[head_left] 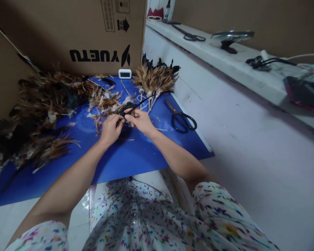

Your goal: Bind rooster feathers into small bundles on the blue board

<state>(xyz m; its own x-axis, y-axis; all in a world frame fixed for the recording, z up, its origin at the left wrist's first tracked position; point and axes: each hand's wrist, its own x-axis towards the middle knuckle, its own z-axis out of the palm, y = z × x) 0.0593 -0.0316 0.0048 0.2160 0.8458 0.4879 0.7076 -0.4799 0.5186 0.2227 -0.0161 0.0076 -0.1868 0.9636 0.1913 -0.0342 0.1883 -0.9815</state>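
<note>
My left hand (112, 128) and my right hand (140, 121) meet over the blue table, fingertips pinched close together. Between them is a dark feather (143, 101), its long thin black end reaching up to the right past my right hand. The exact grip point is partly hidden by my fingers. Just beyond my hands lie loose brown feathers (104, 99). Bundles of brown feathers with black tips (157, 78) rest at the back right, their pale stems pointing toward me. Black-handled scissors (181, 120) lie partly open to the right of my right hand.
A big heap of brown and black feathers (39, 108) covers the table's left side. A small white digital clock (125, 73) stands before a cardboard box (68, 31). Along the right wall runs a ledge (209, 52) holding another pair of scissors (193, 37) and a phone (306, 92).
</note>
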